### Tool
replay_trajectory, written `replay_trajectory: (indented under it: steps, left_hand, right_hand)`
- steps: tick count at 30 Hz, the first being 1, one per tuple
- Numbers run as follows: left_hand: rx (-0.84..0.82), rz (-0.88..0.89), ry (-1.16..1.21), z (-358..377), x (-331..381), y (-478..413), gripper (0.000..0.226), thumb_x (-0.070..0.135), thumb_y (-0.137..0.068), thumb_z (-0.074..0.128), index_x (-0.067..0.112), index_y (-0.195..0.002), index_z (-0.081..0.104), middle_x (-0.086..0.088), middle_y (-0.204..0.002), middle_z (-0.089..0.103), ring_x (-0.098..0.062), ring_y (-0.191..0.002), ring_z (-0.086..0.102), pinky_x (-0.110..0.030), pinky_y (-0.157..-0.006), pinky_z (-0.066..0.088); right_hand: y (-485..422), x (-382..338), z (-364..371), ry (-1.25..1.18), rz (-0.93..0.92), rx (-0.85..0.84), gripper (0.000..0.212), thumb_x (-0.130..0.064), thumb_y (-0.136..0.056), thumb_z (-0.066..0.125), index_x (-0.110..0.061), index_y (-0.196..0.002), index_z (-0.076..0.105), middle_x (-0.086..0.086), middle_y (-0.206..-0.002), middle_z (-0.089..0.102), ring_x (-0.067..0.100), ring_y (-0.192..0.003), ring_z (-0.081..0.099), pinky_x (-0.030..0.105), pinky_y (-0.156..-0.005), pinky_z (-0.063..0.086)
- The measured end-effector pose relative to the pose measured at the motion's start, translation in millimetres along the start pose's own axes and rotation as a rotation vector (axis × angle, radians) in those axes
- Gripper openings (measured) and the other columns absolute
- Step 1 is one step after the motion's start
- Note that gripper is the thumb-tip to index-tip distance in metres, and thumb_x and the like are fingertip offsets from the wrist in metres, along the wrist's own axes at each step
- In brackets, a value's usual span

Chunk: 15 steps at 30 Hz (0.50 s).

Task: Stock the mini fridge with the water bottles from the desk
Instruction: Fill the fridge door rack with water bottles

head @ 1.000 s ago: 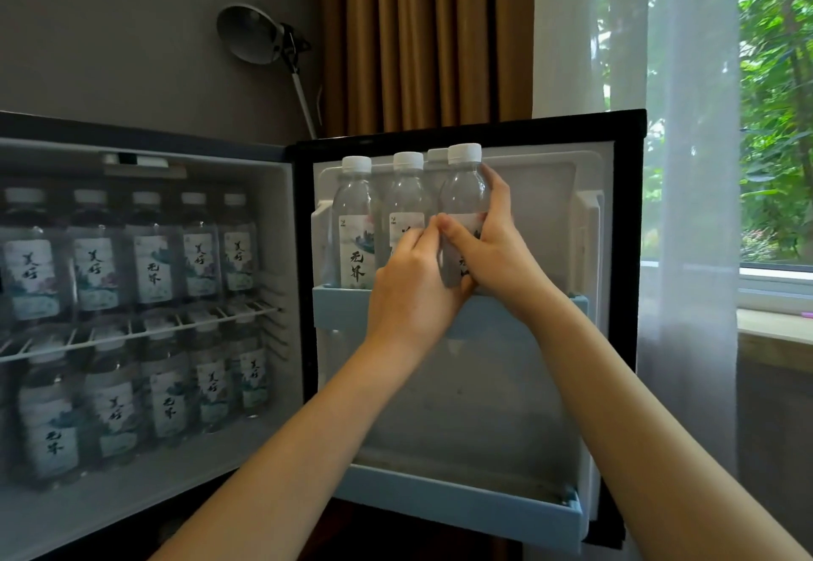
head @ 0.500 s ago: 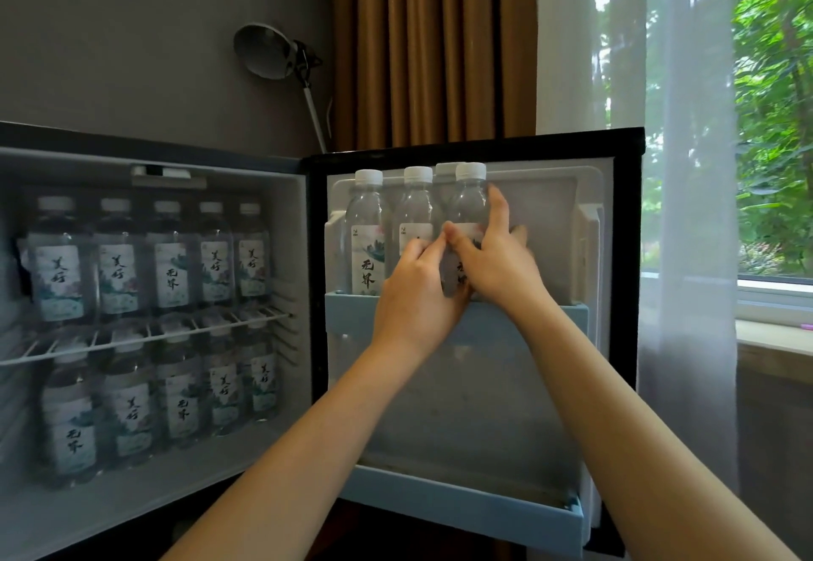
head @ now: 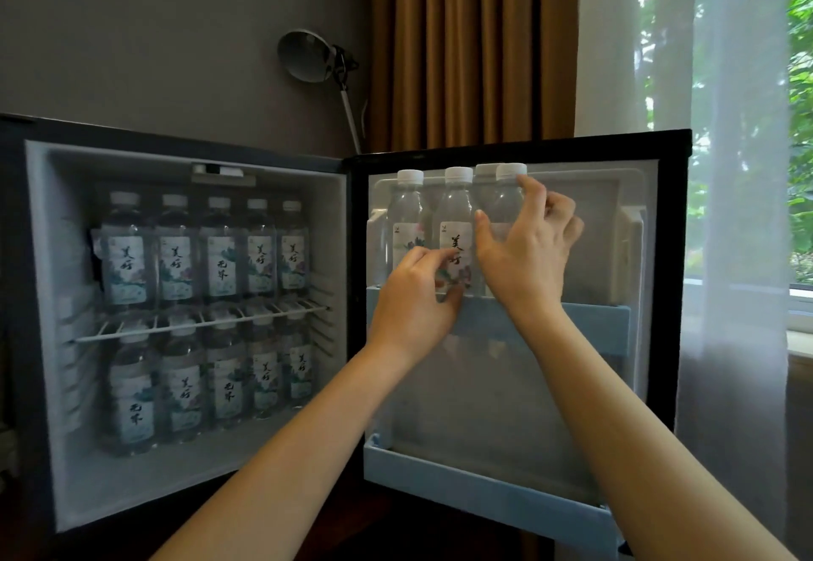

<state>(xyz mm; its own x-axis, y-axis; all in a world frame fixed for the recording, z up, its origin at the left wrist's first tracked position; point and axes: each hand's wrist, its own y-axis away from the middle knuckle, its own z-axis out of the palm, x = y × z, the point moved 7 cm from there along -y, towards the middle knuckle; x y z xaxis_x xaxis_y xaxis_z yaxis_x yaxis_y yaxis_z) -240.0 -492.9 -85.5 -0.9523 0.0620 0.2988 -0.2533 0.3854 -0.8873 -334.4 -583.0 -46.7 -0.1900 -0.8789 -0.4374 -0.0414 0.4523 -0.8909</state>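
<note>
Both hands at the upper door shelf of the open black mini fridge.

The right hand curls loosely around the clear white-capped water bottle standing in the pale blue door shelf — fingers at its neck, perhaps only touching; the left hand pinches the neighbouring labelled bottle.

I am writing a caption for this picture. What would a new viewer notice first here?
First, the two hands at the upper door shelf: the left hand and the right hand touch the water bottles standing there. Next, the open fridge on the left, with bottle rows above and below its wire rack. A lamp stands behind.
</note>
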Motion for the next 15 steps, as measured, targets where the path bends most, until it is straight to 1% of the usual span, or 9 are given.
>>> replay_trajectory:
  steps: [3,5,7,9,11,12,14,15]
  left_hand:
    - [0.045,-0.035,-0.002,-22.5,-14.2,4.5,0.035,0.008,-0.084,0.064,0.009,-0.119,0.06,-0.002,-0.108,0.058,-0.015,-0.087,0.063,-0.034,-0.082,0.053]
    - [0.075,-0.069,-0.018,-39.7,-27.1,9.4,0.032,0.007,-0.084,0.064,0.01,-0.115,0.061,0.0,-0.105,0.056,-0.012,-0.082,0.061,-0.036,-0.081,0.054]
    - [0.106,-0.11,-0.048,-59.0,-43.8,17.7,0.03,0.007,-0.083,0.064,0.011,-0.113,0.062,0.001,-0.103,0.057,-0.008,-0.077,0.058,-0.03,-0.078,0.053]
    - [0.13,-0.155,-0.095,-79.7,-63.7,28.7,0.029,0.005,-0.082,0.063,0.011,-0.111,0.063,-0.001,-0.101,0.058,-0.009,-0.075,0.057,-0.026,-0.076,0.051]
    - [0.144,-0.202,-0.156,-101.9,-84.4,42.7,0.029,0.004,-0.081,0.063,0.009,-0.11,0.063,-0.002,-0.101,0.059,-0.012,-0.078,0.059,-0.022,-0.076,0.05]
    - [0.154,-0.218,-0.186,-114.2,-94.5,51.1,0.028,0.004,-0.082,0.063,0.009,-0.109,0.064,-0.002,-0.1,0.059,-0.011,-0.08,0.058,-0.017,-0.076,0.048]
    - [0.176,-0.257,-0.249,-140.1,-114.9,70.1,0.026,0.004,-0.083,0.062,0.009,-0.109,0.064,0.002,-0.098,0.057,-0.008,-0.082,0.056,-0.008,-0.074,0.043]
    - [0.183,-0.286,-0.277,-153.3,-125.5,81.3,0.026,0.006,-0.084,0.062,0.01,-0.109,0.064,0.005,-0.098,0.055,-0.006,-0.083,0.055,-0.008,-0.074,0.042]
  right_hand:
    - [7.3,-30.7,7.0,-0.033,-0.125,0.065,0.04,-0.026,-0.088,0.055,-0.012,-0.124,0.05,0.017,-0.124,0.044,0.036,-0.116,0.036,0.043,-0.095,0.039]
    - [15.7,-52.9,19.0,-0.047,-0.211,0.059,0.033,-0.023,-0.087,0.055,-0.01,-0.117,0.055,0.018,-0.12,0.048,0.037,-0.113,0.04,0.039,-0.092,0.037]
    - [27.0,-73.2,35.6,-0.052,-0.269,0.034,0.029,-0.021,-0.087,0.055,-0.008,-0.113,0.058,0.018,-0.117,0.051,0.037,-0.112,0.041,0.037,-0.089,0.038]
    - [39.4,-90.1,53.9,-0.088,-0.285,-0.006,0.027,-0.019,-0.087,0.054,-0.007,-0.11,0.06,0.018,-0.117,0.051,0.036,-0.114,0.041,0.038,-0.09,0.038]
    - [53.6,-105.3,75.6,-0.151,-0.282,-0.082,0.025,-0.018,-0.088,0.053,-0.008,-0.11,0.06,0.017,-0.117,0.051,0.034,-0.115,0.039,0.037,-0.092,0.037]
    - [61.6,-113.3,87.7,-0.185,-0.283,-0.128,0.025,-0.017,-0.089,0.052,-0.008,-0.111,0.06,0.015,-0.117,0.051,0.032,-0.114,0.04,0.036,-0.093,0.037]
    - [81.1,-130.6,113.1,-0.247,-0.291,-0.223,0.024,-0.017,-0.089,0.052,-0.008,-0.11,0.06,0.013,-0.115,0.052,0.029,-0.11,0.042,0.033,-0.09,0.038]
    - [92.6,-139.6,126.4,-0.276,-0.291,-0.273,0.023,-0.016,-0.089,0.052,-0.008,-0.11,0.06,0.012,-0.114,0.052,0.029,-0.108,0.043,0.032,-0.087,0.038]
